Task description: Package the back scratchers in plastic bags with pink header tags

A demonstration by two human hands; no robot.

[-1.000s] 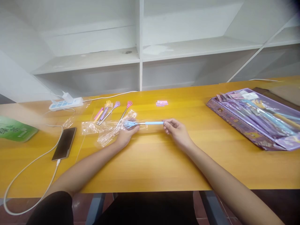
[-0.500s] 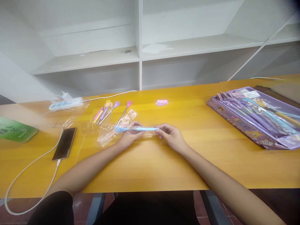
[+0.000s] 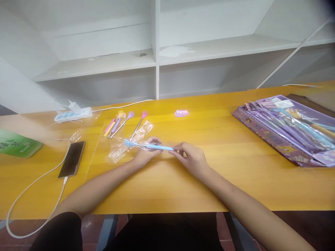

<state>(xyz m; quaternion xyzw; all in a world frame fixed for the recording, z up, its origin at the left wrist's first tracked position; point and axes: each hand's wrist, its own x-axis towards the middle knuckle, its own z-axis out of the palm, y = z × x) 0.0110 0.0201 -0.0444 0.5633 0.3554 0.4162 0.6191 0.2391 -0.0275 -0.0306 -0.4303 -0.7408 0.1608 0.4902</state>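
Note:
A light blue back scratcher [image 3: 163, 147] is held level above the table, its claw-shaped head pointing left. My left hand [image 3: 148, 153] is closed around its middle, with some fingers hidden behind it. My right hand [image 3: 192, 157] pinches the right tip of the handle between thumb and fingers. Clear film seems to surround part of the scratcher. Crumpled clear plastic wrappers [image 3: 117, 153] lie beneath the scratcher's head. Beyond them are a pink-headed back scratcher [image 3: 139, 123], a purple-headed one [image 3: 125, 121] and a yellow-headed one [image 3: 120, 114], beside loose coloured handles [image 3: 110, 127].
At right stands a purple display box [image 3: 264, 136] full of wrapped back scratchers. Small pink cards [image 3: 181, 113] lie at the back. On the left are a phone [image 3: 72, 159] with a white cable, a power strip [image 3: 73, 115] and a green packet [image 3: 19, 143]. White shelving [image 3: 157, 48] rises behind.
The blue back scratcher has tilted, its handle end dropping and its head shifting slightly left. My right hand has moved a little down and left with the handle tip.

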